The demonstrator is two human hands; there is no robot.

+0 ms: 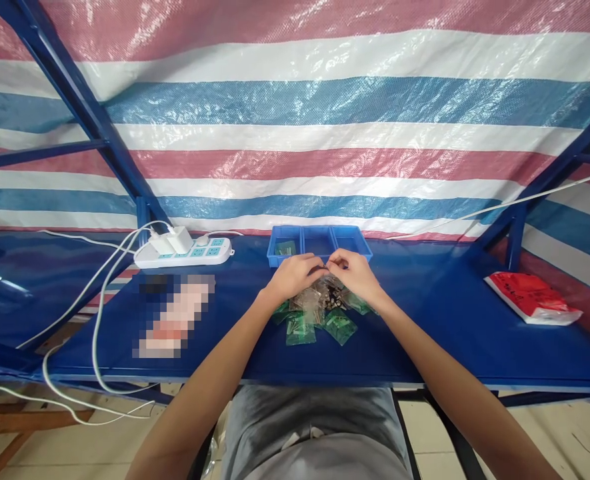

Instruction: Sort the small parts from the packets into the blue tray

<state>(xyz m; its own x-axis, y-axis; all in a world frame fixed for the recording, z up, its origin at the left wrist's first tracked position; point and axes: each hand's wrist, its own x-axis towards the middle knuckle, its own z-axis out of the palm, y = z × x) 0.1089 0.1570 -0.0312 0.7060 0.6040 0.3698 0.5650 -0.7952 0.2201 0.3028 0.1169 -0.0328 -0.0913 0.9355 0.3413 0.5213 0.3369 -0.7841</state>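
My left hand (295, 275) and my right hand (355, 275) meet above a heap of small clear bags (319, 300) on the blue table (425, 333). Both hands have their fingers curled and pinched together on something small between them, too small to name. Several green packets (339, 325) lie around the heap, just in front of my hands. Right behind my hands stands a blue tray with three compartments (319, 241); its left compartment holds a green packet (285, 248).
A white power strip (185, 253) with plugs and white cables sits at the back left. A blurred patch (175, 313) lies left of the heap. A red and white bag (532, 297) rests at the right. A striped tarp hangs behind.
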